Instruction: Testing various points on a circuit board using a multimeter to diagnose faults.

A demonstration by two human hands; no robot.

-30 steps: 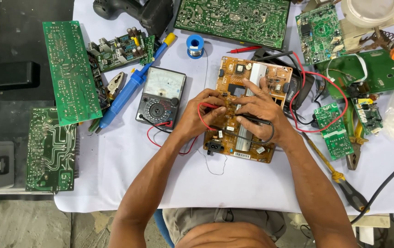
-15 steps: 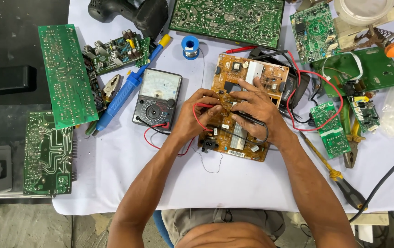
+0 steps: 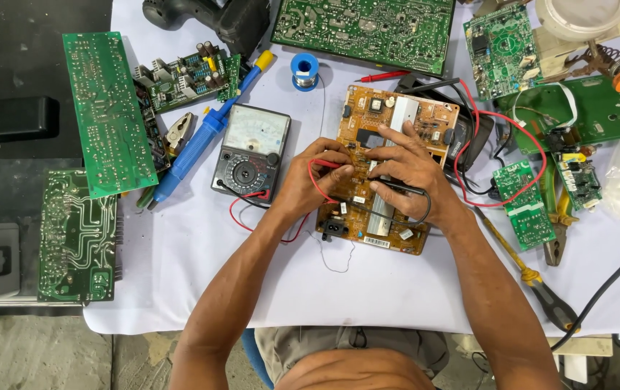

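Crowding hands point(image 3: 317, 177) point(image 3: 407, 166) over orange board point(image 3: 425, 119), mid-table.

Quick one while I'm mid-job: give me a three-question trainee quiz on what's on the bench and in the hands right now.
1. True or false: the left hand holds the red probe over the orange circuit board.
2. Which hand holds the black probe? A) left B) right C) neither
3. Fill in: the analog multimeter lies on the ______ side of the orange circuit board, on the white cloth.

Key
1. True.
2. B, the right hand.
3. Left; the blue solder spool sits above it, further up the cloth.
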